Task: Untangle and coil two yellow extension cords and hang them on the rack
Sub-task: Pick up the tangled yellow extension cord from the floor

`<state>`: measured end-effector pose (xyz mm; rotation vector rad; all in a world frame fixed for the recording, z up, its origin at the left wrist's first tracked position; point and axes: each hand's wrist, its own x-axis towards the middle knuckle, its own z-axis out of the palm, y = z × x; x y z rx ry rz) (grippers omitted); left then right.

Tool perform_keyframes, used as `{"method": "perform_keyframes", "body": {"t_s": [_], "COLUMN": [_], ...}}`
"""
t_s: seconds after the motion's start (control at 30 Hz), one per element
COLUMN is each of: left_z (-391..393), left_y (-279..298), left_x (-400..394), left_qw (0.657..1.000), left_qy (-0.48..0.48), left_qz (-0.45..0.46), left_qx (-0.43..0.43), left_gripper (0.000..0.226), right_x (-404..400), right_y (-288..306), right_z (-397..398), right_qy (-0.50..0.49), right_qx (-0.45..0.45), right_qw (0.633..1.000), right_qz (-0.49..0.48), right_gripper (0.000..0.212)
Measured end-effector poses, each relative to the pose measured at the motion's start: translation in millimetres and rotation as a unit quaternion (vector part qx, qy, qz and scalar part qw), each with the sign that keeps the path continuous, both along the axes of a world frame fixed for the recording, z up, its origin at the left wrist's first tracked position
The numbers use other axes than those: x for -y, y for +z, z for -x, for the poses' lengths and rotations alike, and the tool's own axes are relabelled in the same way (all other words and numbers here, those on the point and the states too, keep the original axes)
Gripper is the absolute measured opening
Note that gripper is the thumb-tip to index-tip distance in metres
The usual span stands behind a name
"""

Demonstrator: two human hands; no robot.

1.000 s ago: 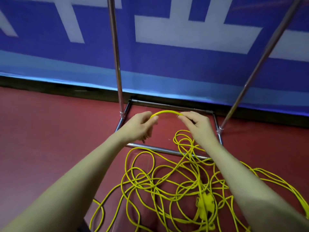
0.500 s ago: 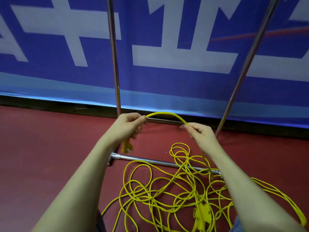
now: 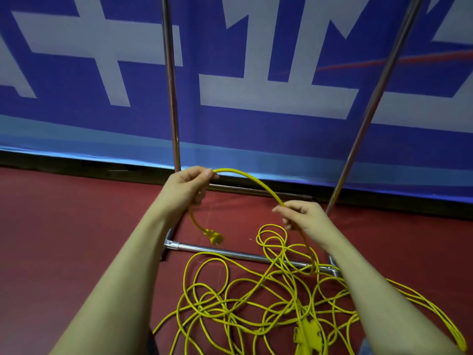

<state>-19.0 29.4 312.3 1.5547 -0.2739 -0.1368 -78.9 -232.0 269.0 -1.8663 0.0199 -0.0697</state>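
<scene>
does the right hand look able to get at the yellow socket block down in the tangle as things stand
Probably not yet. The right hand is pinching the cord that the left hand also holds, and the socket block lies low under crossing loops. Nothing solid blocks it, but it would have to let go first.

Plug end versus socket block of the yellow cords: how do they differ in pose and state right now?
The plug hangs in the air on a short cord tail below the left hand, while the socket block lies on the red floor. The plug is free of the tangle; the socket block sits under crossing loops of the cord pile. The plug looks smaller than the block. Both are yellow.
</scene>
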Motion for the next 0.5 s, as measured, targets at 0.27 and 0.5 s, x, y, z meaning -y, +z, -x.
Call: {"method": "perform_keyframes", "body": {"t_s": [0.27, 0.5], "left_z": [2, 7], "left_y": [0, 5], "left_x": [-3, -2], "left_qw": [0.988, 0.996], "left_qy": [-0.106, -0.062], "left_qz": [-0.070, -0.065], "left_qx": [-0.089, -0.015], "left_gripper": [0.023, 0.021], "right_x": [-36, -47], "right_y": [21, 42], "right_z": [-8, -9], "right_qy": [-0.007, 0.037], "right_qx": [0.010, -0.026], "right_qw": [0.995, 0.992], "right_qz": [-0.098, -0.116], "right_gripper": [0.021, 0.022]}}
